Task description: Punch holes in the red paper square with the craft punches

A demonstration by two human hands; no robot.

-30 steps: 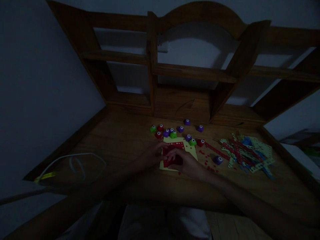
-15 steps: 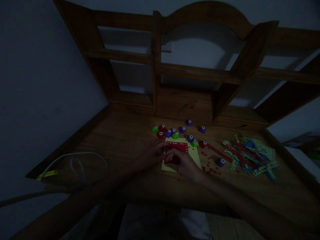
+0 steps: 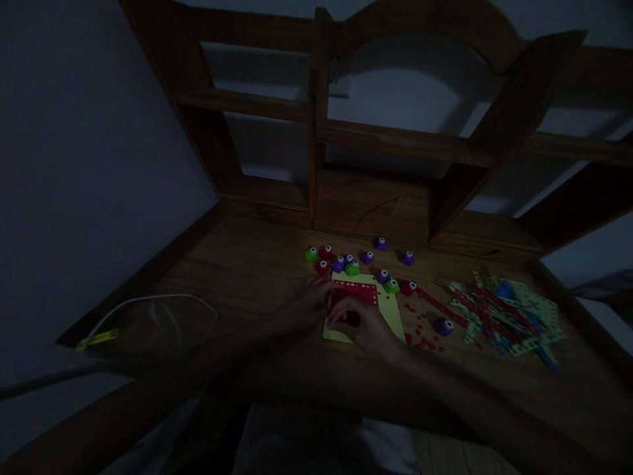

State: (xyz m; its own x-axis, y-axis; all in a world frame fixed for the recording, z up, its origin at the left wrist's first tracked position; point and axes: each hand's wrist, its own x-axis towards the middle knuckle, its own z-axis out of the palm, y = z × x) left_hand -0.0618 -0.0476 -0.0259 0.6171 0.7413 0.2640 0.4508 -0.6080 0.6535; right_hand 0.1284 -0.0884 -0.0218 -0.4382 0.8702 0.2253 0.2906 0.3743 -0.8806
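Cable, pale and looped, lay near a yellow strip on the left of a dim wooden bench. Toward the middle, a person's left hand curved its fingers at the left side of a red sheet, which lay over a yellow sheet and between the two hands. Whether that grip pinched the red sheet could not be told. Dotted along its border with pale spots, apparently holes, the red sheet looked light, thin and pliable, liable to crease or tear at the perforations, and best held flat by an outer edge. Over it, the right hand bent thumb and fingers toward each other in a rounded grip; anything between the tips was lost in shadow. Green, red and purple eye-topped pieces stood behind. Farther right, red scraps lay near a lone purple piece, short of a heap of coloured strips. No brand, label or writing could be read
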